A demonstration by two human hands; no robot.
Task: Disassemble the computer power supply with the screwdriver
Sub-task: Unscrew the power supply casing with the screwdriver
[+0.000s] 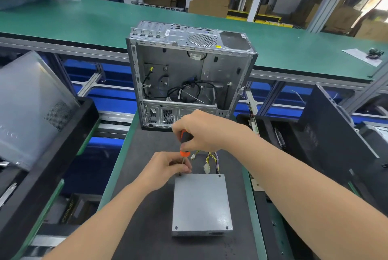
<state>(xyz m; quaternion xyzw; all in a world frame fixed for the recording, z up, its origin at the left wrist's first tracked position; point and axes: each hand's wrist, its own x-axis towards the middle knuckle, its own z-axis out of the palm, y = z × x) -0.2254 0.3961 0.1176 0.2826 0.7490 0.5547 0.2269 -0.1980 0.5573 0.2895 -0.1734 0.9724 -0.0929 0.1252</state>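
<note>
- The right hand curls round the handle of the orange-and-black screwdriver, held near upright.
- The left hand pinches its shaft low down and is nearer the work.
- The grey sheet-metal power supply lies flat at 5 o'clock from both hands, its long axis running 12 to 6. The tip seems set at its 11 o'clock corner.
</note>
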